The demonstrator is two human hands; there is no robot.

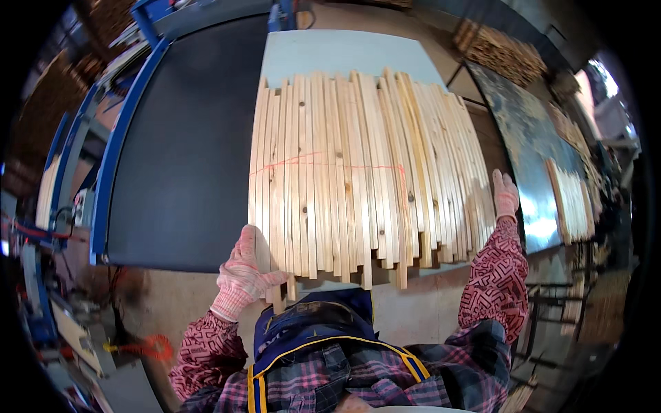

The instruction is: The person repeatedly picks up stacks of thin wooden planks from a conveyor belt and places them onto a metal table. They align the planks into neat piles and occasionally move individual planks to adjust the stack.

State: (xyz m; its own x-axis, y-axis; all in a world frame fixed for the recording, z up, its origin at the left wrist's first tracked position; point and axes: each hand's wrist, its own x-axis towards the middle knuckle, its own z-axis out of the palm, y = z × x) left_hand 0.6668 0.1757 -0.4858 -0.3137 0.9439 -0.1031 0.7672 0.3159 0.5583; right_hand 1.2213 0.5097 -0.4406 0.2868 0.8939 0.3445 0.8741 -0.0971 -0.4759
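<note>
A wide row of pale wooden strips (pixel 337 186) lies side by side in front of me, with uneven near and far ends and a few dark knots. Thin red lines cross the strips. My left hand (pixel 242 272), in a pinkish work glove, rests against the near left corner of the row. Its fingers stretch forward along the outer strip, and its thumb points across the near ends. At the right edge of the row is my gloved right hand (pixel 506 195), fingers extended forward; whether it touches the outermost strip I cannot tell.
Under the strips, a pale board (pixel 344 55) shows at the far side. A dark flat belt (pixel 186 151) in a blue frame (pixel 113 179) adjoins on the left. Right of a gap stands a shiny metal table (pixel 537 158) bearing more strips (pixel 573 203). Stacked wood (pixel 499 51) lies farther back.
</note>
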